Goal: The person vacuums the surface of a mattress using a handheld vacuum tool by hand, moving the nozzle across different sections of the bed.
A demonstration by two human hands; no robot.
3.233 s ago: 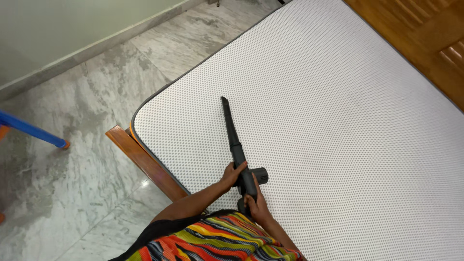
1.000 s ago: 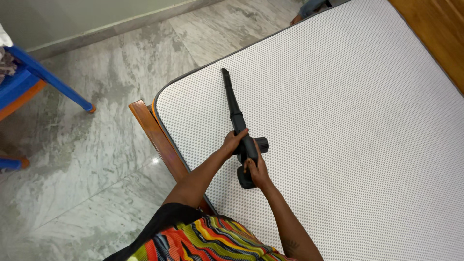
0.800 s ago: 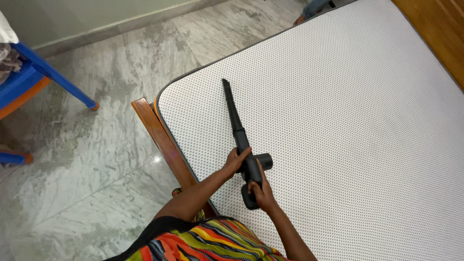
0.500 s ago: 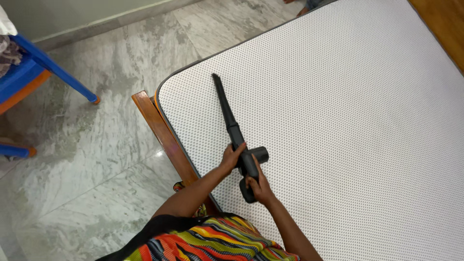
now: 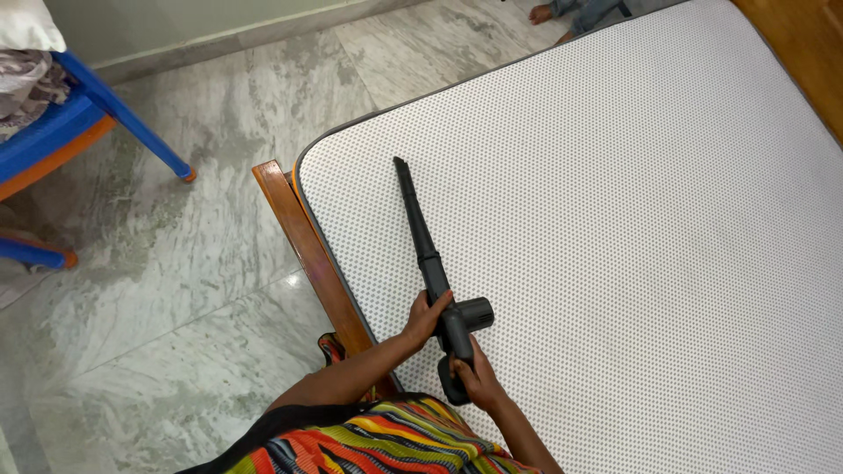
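Black handheld vacuum (image 5: 443,298) on mattress (image 5: 632,228) near its left edge. Left hand (image 5: 428,316) clasps nozzle base, right hand (image 5: 471,379) wraps handle. Rigid plastic, likely light, nose-long; two-point grip suits.

One handheld vacuum (image 5: 439,281), black, with one long nozzle. Two hands of mine on it: my left hand (image 5: 425,318), my right hand (image 5: 475,377). One white dotted mattress (image 5: 615,219). One wooden bed frame (image 5: 303,246). One blue chair (image 5: 61,132). One foot of another person (image 5: 542,13), far edge.
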